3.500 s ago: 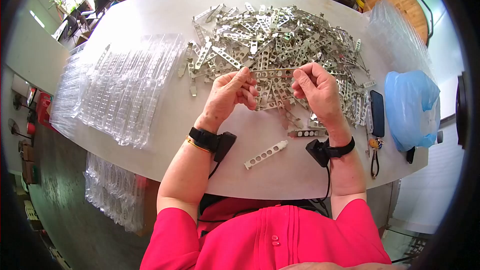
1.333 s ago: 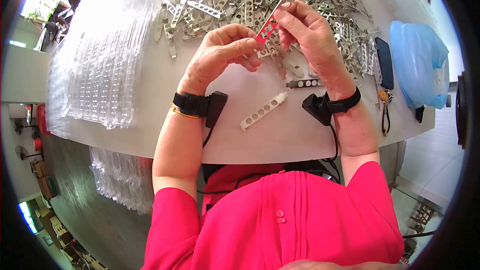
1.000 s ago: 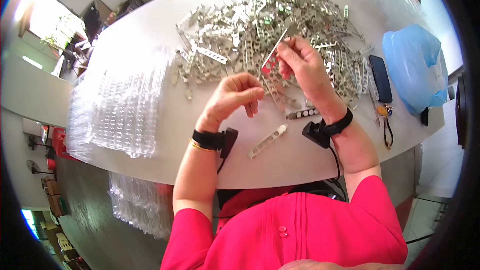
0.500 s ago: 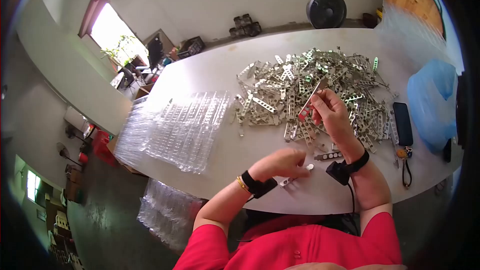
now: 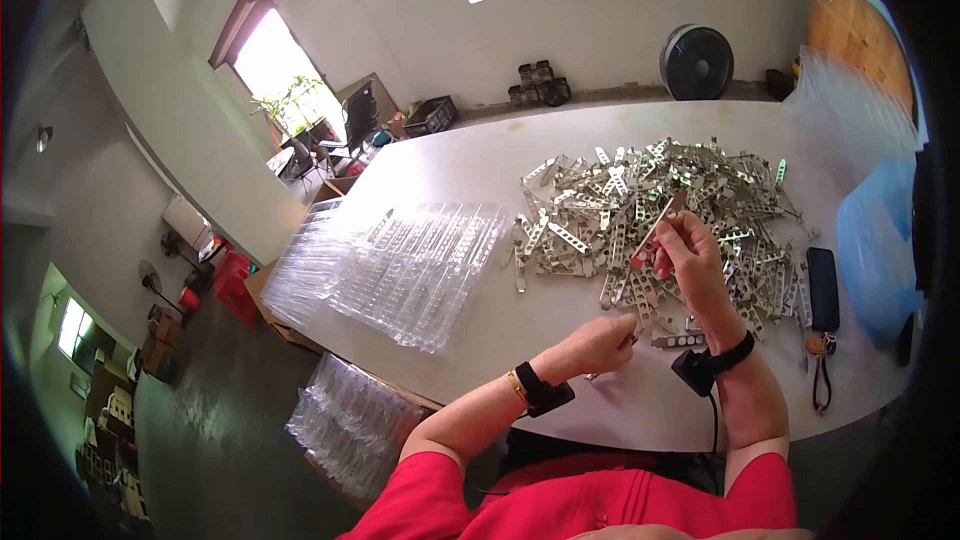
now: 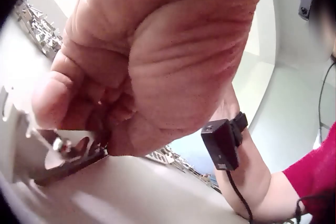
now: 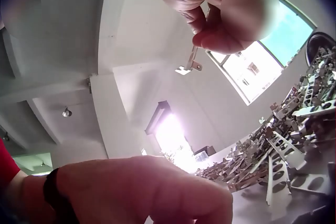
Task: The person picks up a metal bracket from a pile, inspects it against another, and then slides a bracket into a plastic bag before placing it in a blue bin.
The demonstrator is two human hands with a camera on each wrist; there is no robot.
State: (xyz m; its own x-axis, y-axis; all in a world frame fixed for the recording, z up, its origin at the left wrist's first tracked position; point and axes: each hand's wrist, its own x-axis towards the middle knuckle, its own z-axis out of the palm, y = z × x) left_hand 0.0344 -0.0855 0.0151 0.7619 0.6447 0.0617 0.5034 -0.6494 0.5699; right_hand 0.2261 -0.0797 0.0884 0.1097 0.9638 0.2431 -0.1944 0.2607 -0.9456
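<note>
In the head view the right hand pinches a flat metal strip with holes, tilted over the pile of similar strips. The end of this strip sticks out below the right hand in the right wrist view. Nearer the table's front edge is the left hand, palm down with fingers curled. The left wrist view shows the left hand with its fingers round the end of another holed strip; its far part is cut off by the frame.
Clear plastic trays lie stacked at the left of the table. One dark-looking strip lies near the right wrist. At the right are a phone, keys and a blue bag.
The left hand has left the right hand's strip, moved down to the loose strip on the table and taken hold of it. The right hand still pinches its strip. The head view has tilted up.
</note>
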